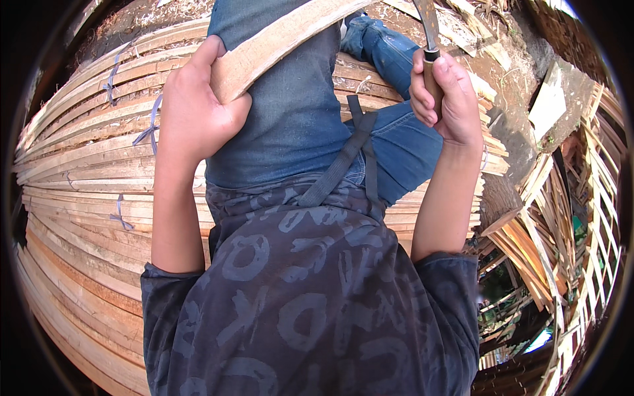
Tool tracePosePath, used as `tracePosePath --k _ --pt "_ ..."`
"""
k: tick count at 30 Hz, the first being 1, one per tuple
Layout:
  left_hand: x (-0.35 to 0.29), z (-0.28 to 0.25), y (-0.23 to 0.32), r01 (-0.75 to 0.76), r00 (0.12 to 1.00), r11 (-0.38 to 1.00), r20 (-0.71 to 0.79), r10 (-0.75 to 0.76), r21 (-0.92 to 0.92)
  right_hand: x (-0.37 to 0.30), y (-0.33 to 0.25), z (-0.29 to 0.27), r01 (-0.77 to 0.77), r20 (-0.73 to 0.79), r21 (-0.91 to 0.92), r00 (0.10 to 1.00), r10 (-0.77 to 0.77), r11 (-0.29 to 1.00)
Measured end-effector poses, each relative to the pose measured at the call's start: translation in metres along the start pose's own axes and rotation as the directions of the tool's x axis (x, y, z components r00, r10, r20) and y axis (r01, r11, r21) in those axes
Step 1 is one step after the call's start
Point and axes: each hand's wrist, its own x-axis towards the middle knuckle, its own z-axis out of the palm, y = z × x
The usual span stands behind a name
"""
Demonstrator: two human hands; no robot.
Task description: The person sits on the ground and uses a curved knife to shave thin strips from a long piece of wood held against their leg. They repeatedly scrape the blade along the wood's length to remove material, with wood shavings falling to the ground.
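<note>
In my left hand (191, 109) is the near end of a pale strip of split wood or bamboo (281, 43), gripped between thumb and fingers. The strip slants up and right across my left thigh, and its far end runs to the top edge. My right hand (456, 99) is wrapped round the wooden handle of a knife (429, 25), held upright. Its dark metal blade points up and leaves the picture, so the tip is out of sight. Blade and strip are apart, with a gap between them.
I sit on stacked bundles of long slats (79, 191) tied with purple string (151, 125). To the right lie a cut log (500, 203), a stone slab (561, 99) and a heap of thin strips (528, 254). Shavings litter the dirt ahead. A black strap (340, 162) crosses my lap.
</note>
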Motion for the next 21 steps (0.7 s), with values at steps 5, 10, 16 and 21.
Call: tracePosePath --k 5,10,16,21 --pt "0.0 -0.001 0.005 0.001 1.0 1.0 -0.018 -0.001 -0.015 0.003 0.011 0.001 0.205 -0.248 -0.521 0.893 -0.376 0.829" --pt "-0.001 -0.001 0.003 0.001 1.0 1.0 -0.017 -0.001 0.021 0.007 0.032 -0.001 0.246 -0.248 -0.823 0.655 -0.714 0.512" --pt "0.0 -0.002 0.004 0.002 1.0 0.999 0.0 -0.002 0.042 -0.01 0.015 0.003 0.16 -0.196 -0.469 0.94 -0.279 0.869" --pt "0.001 -0.001 0.005 0.008 1.0 0.999 0.006 -0.008 0.033 -0.011 0.023 0.013 0.044 -0.054 -0.348 0.996 -0.066 0.936"
